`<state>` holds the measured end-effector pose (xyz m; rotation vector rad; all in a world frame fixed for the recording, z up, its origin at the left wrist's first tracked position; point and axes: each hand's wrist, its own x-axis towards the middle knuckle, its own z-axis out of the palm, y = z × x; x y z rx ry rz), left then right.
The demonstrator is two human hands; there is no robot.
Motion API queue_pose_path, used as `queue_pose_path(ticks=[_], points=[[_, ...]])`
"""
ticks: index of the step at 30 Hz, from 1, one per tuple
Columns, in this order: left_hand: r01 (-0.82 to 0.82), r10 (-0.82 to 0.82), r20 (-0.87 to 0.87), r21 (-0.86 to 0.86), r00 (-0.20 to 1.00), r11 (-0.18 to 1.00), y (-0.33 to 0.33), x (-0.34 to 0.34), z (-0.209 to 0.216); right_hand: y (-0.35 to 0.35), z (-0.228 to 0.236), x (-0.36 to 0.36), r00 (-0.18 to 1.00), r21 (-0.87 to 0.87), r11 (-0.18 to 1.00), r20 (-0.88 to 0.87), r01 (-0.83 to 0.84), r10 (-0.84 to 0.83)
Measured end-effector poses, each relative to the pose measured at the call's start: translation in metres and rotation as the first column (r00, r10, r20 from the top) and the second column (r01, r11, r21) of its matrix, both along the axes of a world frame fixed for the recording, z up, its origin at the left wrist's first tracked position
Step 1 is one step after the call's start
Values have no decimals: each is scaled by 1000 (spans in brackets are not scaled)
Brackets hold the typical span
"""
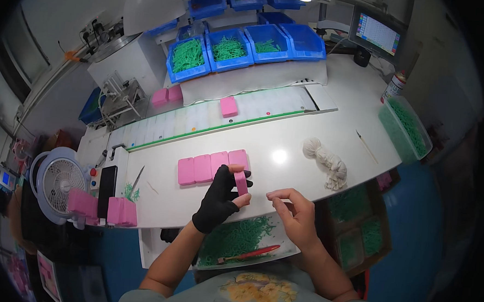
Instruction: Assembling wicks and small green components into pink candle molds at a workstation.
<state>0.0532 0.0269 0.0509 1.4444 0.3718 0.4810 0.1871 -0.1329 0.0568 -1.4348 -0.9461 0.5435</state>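
Gripping a pink block (241, 184) on edge, the gloved left hand (216, 200) has its bare thumb at the near end and bare fingertips at the far end, clamped firmly enough to hold it above the near part of the white bench (273, 177). The block's long axis runs away from the person, its far end leaning slightly left and its near end pointing back toward the shirt; a narrow side faces up to the camera. The bare right hand (299, 217) is apart from the left and from the block, to the right of both, its bent forefinger and thumb close together and pointing left toward the block; whether anything is pinched between them I cannot tell. Just beyond the left hand, a row of four pink blocks (203, 168) lies flat on the bench, side by side, their long axes also running away from the person. Another pink block (229, 106) lies on the pale conveyor (172, 123) behind the row. Below the hands, at the bench's near edge, a tray of green pieces (232, 240) carries a red-handled tool (256, 252), lying slantwise with its handle end to the right. A bundled white cloth (329, 165) lies well to the right.
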Motion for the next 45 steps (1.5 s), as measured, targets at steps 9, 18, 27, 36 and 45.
queue_pose_path(ticks=[9,18,27,36,45], points=[[-80,87,-1,370,996,925,-17,-67,-16,44,-10,-41,678,-126,858,-674,-499,295],[-355,409,-34,434,912,828,-32,-62,2,41,-15,-57,725,71,945,-624,-318,291],[-363,390,-106,212,915,907,-44,-41,13,34,-18,-53,873,21,977,-445,-210,197],[-409,448,-53,326,892,852,-54,-32,8,33,-19,-53,997,-52,996,-18,-79,78],[-420,468,-41,378,883,825,-57,-27,0,32,-26,-53,957,-57,996,286,67,-48]])
